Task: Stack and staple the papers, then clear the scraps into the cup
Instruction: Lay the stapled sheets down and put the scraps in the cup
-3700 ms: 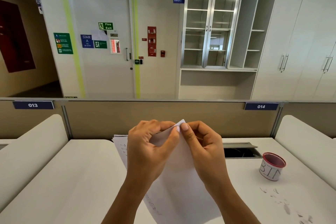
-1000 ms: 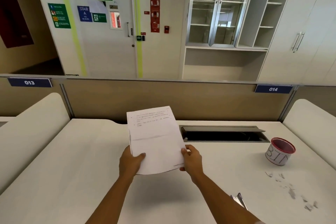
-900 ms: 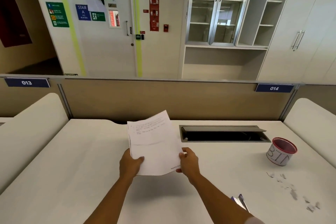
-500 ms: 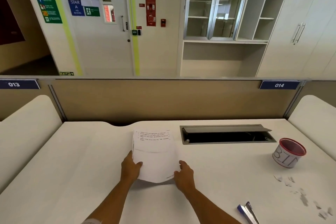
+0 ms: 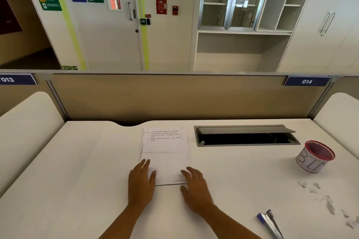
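The white desk (image 5: pixel 77 180) runs back to a tan partition, with a shallow notch cut in its far edge. A stack of papers (image 5: pixel 165 153) lies flat near the middle, a few printed lines at its far end. At the stack's near corners, a left hand (image 5: pixel 141 180) and a right hand (image 5: pixel 194 184) rest flat with fingers straight, touching the sheets. To the right of the papers is a grey cable hatch (image 5: pixel 244 137), its lid propped open. Further right stands a red-rimmed cup (image 5: pixel 314 157) lettered BIN. Paper scraps (image 5: pixel 330 205) are scattered nearer than the cup, and a blue stapler (image 5: pixel 270 223) lies at the near right edge.
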Demonstrator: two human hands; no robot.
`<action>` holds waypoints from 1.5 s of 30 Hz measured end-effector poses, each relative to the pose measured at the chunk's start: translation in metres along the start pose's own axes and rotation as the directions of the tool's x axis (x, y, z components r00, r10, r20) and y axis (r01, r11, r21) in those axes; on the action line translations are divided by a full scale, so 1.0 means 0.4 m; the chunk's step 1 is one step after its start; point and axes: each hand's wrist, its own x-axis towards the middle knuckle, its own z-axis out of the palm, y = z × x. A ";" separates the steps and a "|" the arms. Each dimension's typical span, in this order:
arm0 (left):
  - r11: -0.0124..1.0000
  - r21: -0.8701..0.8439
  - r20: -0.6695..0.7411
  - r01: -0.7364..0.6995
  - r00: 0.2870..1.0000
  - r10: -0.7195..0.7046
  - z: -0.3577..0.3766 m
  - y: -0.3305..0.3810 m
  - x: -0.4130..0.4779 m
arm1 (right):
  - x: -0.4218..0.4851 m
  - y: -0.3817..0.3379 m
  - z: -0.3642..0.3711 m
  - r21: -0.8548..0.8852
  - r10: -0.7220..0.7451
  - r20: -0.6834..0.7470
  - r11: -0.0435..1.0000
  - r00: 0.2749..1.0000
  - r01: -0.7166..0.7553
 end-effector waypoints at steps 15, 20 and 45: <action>0.987 0.135 0.178 -0.089 0.982 0.065 0.061 -0.058 -0.058 | 0.006 0.041 0.043 -0.100 -0.084 0.143 0.990 0.986 0.099; 0.987 0.150 0.204 -0.050 0.979 0.019 0.047 -0.044 -0.085 | -0.036 0.045 0.046 -0.113 -0.056 0.051 0.992 0.997 0.061; 0.955 0.131 0.362 -0.267 0.909 0.205 0.141 0.242 -0.406 | -0.360 0.126 -0.044 -0.123 -0.013 -0.012 0.992 1.000 0.012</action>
